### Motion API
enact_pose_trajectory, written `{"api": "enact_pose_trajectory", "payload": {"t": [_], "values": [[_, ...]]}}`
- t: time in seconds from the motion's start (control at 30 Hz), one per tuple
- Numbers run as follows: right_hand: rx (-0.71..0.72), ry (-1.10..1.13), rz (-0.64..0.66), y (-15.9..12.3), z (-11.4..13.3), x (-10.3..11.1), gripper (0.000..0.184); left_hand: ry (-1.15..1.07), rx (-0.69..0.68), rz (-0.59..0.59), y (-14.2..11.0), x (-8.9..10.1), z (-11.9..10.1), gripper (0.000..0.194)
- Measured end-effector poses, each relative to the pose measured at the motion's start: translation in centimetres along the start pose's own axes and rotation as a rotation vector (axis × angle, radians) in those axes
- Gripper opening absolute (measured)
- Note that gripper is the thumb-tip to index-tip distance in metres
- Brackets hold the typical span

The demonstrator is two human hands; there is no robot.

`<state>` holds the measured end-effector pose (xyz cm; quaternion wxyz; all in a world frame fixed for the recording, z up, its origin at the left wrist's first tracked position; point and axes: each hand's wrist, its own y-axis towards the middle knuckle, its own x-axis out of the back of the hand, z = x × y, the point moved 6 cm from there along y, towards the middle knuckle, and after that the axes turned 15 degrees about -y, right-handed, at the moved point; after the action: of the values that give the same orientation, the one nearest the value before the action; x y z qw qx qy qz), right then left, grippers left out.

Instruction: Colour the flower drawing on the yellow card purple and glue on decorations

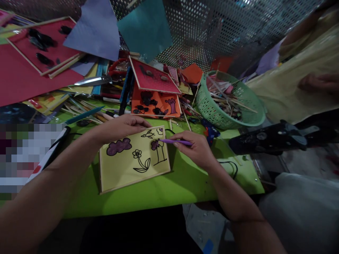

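Observation:
A yellow card (119, 176) edged with thin wooden sticks lies on the green tabletop before me. Black outlines on it show a flower, a bird, a tree and a cloud; the cloud and part of the treetop are coloured purple. My right hand (194, 146) pinches a purple marker (182, 142), its tip touching the treetop. Along the card's upper edge rests my left hand (127, 124), fingers stretched out and holding nothing. Just behind the card sits an orange picture (171, 106) with black shapes, partly under a red framed card (156, 83).
A green basket (227, 118) of sticks and scraps stands at the back right. Scissors (92, 81), loose sticks and coloured paper crowd the back left. A blue glue gun (210, 131) lies by the basket. Another person's hand (319, 84) shows at the far right.

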<state>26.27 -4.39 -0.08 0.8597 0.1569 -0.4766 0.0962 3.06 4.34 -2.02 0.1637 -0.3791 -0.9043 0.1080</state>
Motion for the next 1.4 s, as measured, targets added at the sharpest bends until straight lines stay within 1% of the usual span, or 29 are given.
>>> {"api": "enact_pose_trajectory", "payload": {"t": [0.33, 0.57, 0.7, 0.87, 1.0, 1.1, 1.2, 1.4], "values": [[0.013, 0.013, 0.01, 0.07, 0.16, -0.06, 0.016, 0.007, -0.003, -0.001, 0.06, -0.08, 0.05, 0.043], [-0.002, 0.009, -0.019, 0.07, 0.07, 0.17, 0.017, 0.018, -0.004, 0.006, 0.14, -0.07, 0.17, 0.044], [0.012, 0.003, -0.004, 0.02, 0.02, 0.0, 0.016, 0.024, -0.006, 0.015, 0.16, -0.11, 0.22, 0.046], [-0.003, -0.011, 0.008, 0.0, 0.01, 0.04, 0.017, 0.012, 0.005, 0.016, 0.14, -0.13, 0.24, 0.047], [0.018, -0.005, 0.028, 0.04, 0.27, 0.0, 0.015, 0.009, 0.017, 0.014, 0.11, -0.21, 0.12, 0.046], [0.014, 0.004, 0.011, 0.05, 0.21, 0.03, 0.015, 0.018, 0.018, -0.002, 0.06, -0.11, 0.05, 0.045], [0.005, 0.002, -0.019, 0.04, 0.07, 0.08, 0.015, 0.028, -0.009, 0.001, 0.08, -0.05, -0.03, 0.045], [0.0, 0.005, -0.003, 0.01, 0.16, 0.17, 0.016, 0.02, 0.004, -0.005, 0.17, -0.04, 0.1, 0.044]]}}
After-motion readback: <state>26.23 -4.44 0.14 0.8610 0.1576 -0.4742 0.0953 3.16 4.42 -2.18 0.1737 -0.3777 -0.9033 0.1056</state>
